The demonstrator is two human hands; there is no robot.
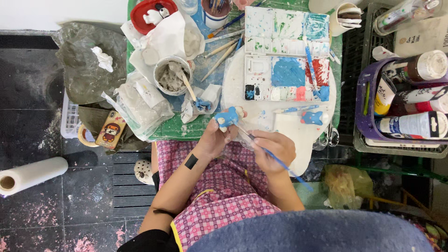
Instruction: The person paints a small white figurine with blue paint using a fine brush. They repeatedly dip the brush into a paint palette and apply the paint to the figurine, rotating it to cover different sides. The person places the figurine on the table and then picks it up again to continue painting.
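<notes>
Left hand (212, 137) is raised from the lap, forearm angled up toward the table edge, fingers closed around a small blue-painted figurine (227, 116) held at the near rim of the green table (177, 127). Right hand (273, 148) is curled in a pencil grip on a thin blue-handled brush (275, 158), tip laid toward the figurine. 1 second blue figure (311, 117) is seen on the white round board (298, 140), just beyond the right hand. A paint palette (285, 53) is crowded behind; open room is left only over the pink checked apron (219, 210).
</notes>
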